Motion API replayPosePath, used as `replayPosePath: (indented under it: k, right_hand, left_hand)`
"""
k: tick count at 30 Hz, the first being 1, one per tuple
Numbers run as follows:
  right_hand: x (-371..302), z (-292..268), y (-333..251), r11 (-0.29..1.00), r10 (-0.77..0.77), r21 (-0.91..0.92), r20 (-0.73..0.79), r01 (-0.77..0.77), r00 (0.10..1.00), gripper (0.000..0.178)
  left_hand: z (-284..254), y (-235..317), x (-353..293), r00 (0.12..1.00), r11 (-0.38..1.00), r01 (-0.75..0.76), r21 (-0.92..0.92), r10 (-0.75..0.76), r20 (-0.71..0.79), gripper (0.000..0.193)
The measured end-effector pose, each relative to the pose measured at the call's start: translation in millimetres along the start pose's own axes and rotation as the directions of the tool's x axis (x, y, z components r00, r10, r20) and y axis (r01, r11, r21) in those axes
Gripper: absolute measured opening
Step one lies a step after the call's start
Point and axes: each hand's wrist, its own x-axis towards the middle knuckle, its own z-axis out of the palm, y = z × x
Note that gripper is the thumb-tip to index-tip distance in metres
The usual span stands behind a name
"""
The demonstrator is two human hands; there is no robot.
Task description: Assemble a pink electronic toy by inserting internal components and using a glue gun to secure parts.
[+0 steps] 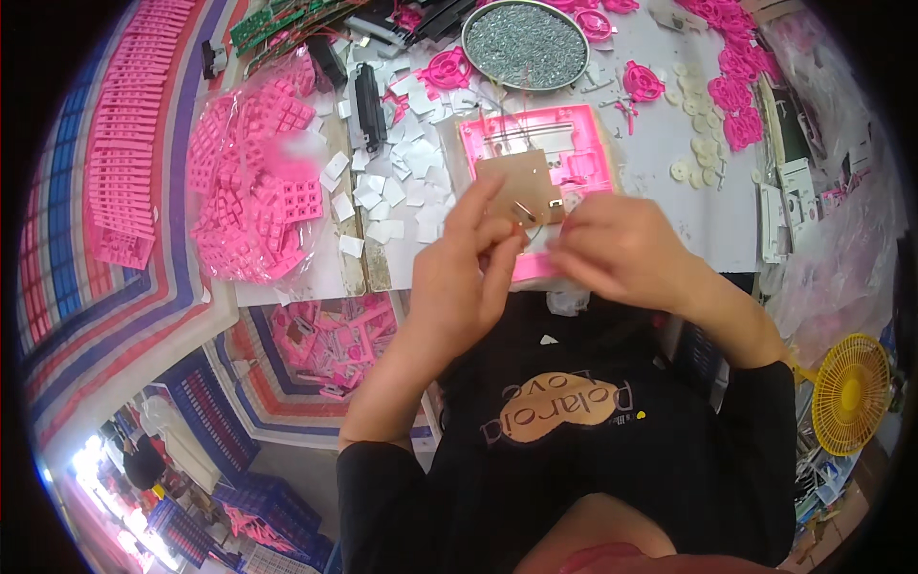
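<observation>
A pink plastic casing (590, 143) lies open in front of me near the table's front edge. Over it rests a brown circuit board (516, 177), with a thin wire (537, 232) by its lower edge. My left hand (459, 253) is at the board's left side, index finger along it. The left thumb and another finger pinch together beside the wire; what is between them is too small to make out. At the casing's lower right, my right hand (622, 251) has its fingers drawn together, slightly blurred. Their tips hide whatever they may hold.
A round metal tray of small screws (525, 46) stands beyond the casing. White paper pieces (418, 158) are scattered to its left, near a bag of pink keypads (258, 182). Pink rings (741, 91) and pale discs (703, 143) lie right. A yellow fan (851, 394) stands lower right.
</observation>
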Motion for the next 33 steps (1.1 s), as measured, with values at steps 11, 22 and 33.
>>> replayPosePath:
  k: [11, 22, 33]
  right_hand:
    - [-16.9, -5.6, 3.5, 0.993, 0.11, -0.002, -0.256, -0.114, 0.961, 0.028]
    - [-70.2, 13.1, -0.1, 0.976, -0.012, -0.214, -0.205, -0.033, 0.979, 0.021]
    - [-68.7, 12.1, 8.1, 0.988, 0.146, -0.022, -0.215, -0.155, 0.966, 0.015]
  left_hand:
    - [9.4, 15.9, 33.9, 0.972, 0.995, 0.072, -0.071, -0.054, 0.229, 0.074]
    - [50.0, -3.0, 39.7, 0.909, 0.902, -0.37, 0.223, 0.302, 0.286, 0.019]
    - [26.8, -8.6, 13.4, 0.941, 0.9, -0.338, 0.274, 0.318, 0.115, 0.024]
